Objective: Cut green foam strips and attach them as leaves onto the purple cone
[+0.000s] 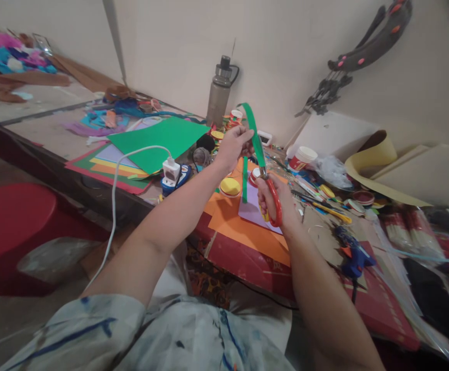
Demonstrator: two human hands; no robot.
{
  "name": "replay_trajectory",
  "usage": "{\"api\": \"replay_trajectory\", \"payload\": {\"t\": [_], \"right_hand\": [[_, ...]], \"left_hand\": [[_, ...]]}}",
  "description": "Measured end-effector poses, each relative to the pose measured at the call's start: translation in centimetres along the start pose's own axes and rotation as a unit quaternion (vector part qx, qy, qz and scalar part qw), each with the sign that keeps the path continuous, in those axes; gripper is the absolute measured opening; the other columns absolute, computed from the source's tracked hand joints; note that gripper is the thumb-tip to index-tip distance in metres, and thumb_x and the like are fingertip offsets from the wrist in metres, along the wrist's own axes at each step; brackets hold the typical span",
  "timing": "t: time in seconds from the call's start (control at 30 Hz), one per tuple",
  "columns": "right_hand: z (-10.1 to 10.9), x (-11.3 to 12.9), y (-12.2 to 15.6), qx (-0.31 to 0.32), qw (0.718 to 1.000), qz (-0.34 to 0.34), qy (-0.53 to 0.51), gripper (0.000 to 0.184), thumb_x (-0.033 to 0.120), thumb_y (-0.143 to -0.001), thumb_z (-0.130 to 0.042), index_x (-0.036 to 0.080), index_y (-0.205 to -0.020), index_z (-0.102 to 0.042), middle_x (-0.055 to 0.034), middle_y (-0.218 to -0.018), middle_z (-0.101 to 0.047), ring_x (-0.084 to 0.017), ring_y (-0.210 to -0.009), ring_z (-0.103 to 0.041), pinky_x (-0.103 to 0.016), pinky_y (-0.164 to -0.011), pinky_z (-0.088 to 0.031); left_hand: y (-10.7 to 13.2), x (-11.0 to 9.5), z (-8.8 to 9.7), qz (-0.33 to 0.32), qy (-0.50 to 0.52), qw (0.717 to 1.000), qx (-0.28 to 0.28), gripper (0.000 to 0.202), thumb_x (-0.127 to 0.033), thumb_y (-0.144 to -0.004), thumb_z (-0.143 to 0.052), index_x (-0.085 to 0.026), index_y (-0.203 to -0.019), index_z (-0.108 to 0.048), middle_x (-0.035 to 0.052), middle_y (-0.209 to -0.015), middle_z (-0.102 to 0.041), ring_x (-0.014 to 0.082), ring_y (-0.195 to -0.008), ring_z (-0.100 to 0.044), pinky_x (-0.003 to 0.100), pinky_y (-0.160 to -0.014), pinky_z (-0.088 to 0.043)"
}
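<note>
My left hand [232,147] is closed in a pinch on the upper part of a narrow green paper strip [256,135], holding it up above the table. My right hand [275,202] grips red-handled scissors [273,198] whose blades meet the strip's lower part. A thinner green piece [244,180] hangs down just below the cut. Under both hands lie orange paper [243,226] and a pale purple sheet [252,208].
A large green sheet [162,141] rests on stacked coloured papers at the left. A white charger and cable [170,169], a grey water bottle [220,93], a white-lidded jar [302,157], tape rolls, pens and a blue glue gun [353,255] crowd the table. A red stool [12,221] stands at the left.
</note>
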State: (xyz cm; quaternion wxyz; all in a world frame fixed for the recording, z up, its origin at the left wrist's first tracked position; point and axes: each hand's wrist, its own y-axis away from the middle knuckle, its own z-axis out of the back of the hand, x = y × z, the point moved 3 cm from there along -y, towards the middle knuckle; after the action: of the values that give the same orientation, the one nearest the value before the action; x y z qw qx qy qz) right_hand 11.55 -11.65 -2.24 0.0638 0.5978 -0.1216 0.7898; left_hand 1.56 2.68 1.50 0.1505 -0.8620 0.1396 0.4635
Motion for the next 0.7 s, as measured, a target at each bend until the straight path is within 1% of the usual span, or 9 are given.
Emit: {"api": "replay_trajectory", "payload": {"t": [0.2,0.37,0.47,0.57,0.7], "right_hand": [[0.2,-0.2,-0.3,0.002,1.0,0.025,-0.001,0.047,0.065,-0.085,-0.074,0.026,-0.089,-0.048,0.0077,-0.061,-0.049,-0.01,-0.041,-0.046,-0.024,-0.038,-0.039],[0.1,0.8,0.1,-0.021,1.0,-0.004,0.004,0.053,0.068,-0.08,-0.076,0.026,-0.083,-0.045,0.0065,-0.059,-0.047,-0.009,-0.041,-0.044,-0.025,-0.036,-0.038],[0.0,1.1,0.2,-0.027,0.999,-0.02,0.0,0.055,0.07,-0.077,-0.077,0.026,-0.083,-0.044,0.0065,-0.058,-0.047,-0.009,-0.041,-0.043,-0.025,-0.035,-0.038],[-0.1,1.1,0.2,-0.026,0.999,-0.031,-0.009,0.056,0.071,-0.076,-0.077,0.026,-0.084,-0.044,0.0074,-0.058,-0.045,-0.008,-0.041,-0.04,-0.023,-0.035,-0.038],[-0.1,1.0,0.3,-0.021,0.999,-0.038,-0.019,0.053,0.067,-0.077,-0.078,0.026,-0.084,-0.045,0.0081,-0.059,-0.045,-0.007,-0.04,-0.039,-0.022,-0.034,-0.036]], "left_hand": [[0.4,0.4,-0.5,0.006,-0.021,0.999,0.037,0.03,-0.023,-0.098,-0.071,-0.02,-0.079,-0.046,-0.0079,-0.057,-0.055,0.004,-0.046,-0.054,0.016,-0.05,-0.038],[0.7,0.6,-0.8,-0.004,-0.04,0.998,0.052,0.026,-0.019,-0.102,-0.061,-0.02,-0.081,-0.045,-0.0079,-0.058,-0.056,0.005,-0.047,-0.056,0.016,-0.051,-0.04],[0.8,0.7,-0.8,-0.007,-0.041,0.998,0.054,0.025,-0.018,-0.102,-0.06,-0.02,-0.082,-0.045,-0.0077,-0.059,-0.056,0.0052,-0.047,-0.057,0.017,-0.051,-0.04],[0.8,0.7,-0.9,0.0,-0.039,0.998,0.046,0.026,-0.02,-0.101,-0.064,-0.02,-0.081,-0.046,-0.0083,-0.059,-0.056,0.0047,-0.047,-0.056,0.016,-0.051,-0.04],[0.9,0.6,-0.9,0.006,-0.033,0.999,0.041,0.026,-0.019,-0.099,-0.066,-0.02,-0.081,-0.047,-0.0081,-0.06,-0.056,0.0051,-0.047,-0.056,0.017,-0.051,-0.04]]}}
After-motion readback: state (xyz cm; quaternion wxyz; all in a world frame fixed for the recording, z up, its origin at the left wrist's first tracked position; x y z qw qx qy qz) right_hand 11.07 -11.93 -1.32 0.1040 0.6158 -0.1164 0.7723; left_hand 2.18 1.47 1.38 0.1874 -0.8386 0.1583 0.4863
